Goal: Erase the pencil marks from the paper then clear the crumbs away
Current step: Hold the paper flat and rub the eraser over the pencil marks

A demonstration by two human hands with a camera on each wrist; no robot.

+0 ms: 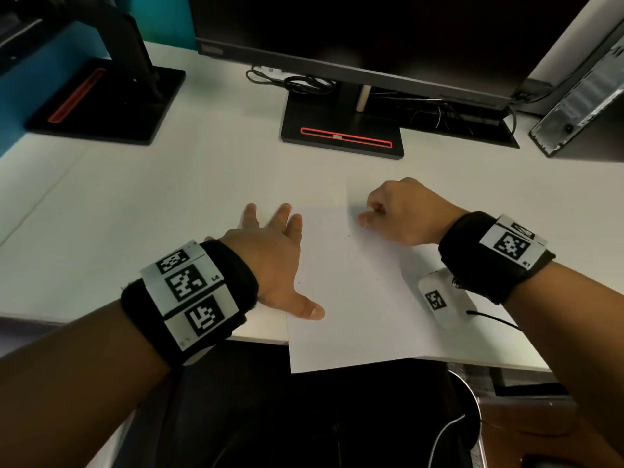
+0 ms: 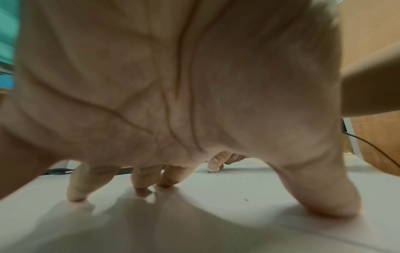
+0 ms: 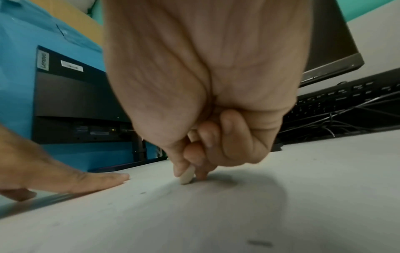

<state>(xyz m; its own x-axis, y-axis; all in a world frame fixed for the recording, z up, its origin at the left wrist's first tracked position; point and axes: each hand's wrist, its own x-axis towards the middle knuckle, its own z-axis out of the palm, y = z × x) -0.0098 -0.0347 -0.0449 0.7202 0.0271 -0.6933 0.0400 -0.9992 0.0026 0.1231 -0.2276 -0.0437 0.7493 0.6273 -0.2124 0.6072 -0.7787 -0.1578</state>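
Note:
A white sheet of paper (image 1: 351,298) lies on the white desk (image 1: 169,204), its near end hanging over the desk's front edge. Small dark crumbs (image 1: 298,283) dot the sheet, also seen as crumbs (image 3: 259,243) in the right wrist view. My left hand (image 1: 270,251) lies flat with spread fingers (image 2: 75,193) on the paper's left edge, thumb (image 1: 310,310) on the sheet. My right hand (image 1: 395,214) pinches a small white eraser (image 3: 187,176) and presses its tip on the paper's upper part. In the left wrist view the right hand's fingers (image 2: 216,162) appear far off with the eraser tip down.
A monitor stand (image 1: 341,133) with a red slot stands behind the paper, a second stand (image 1: 101,99) at the back left. Cables (image 1: 297,82) lie behind. A keyboard (image 3: 346,99) is at the back right, a computer case (image 1: 580,106) at far right.

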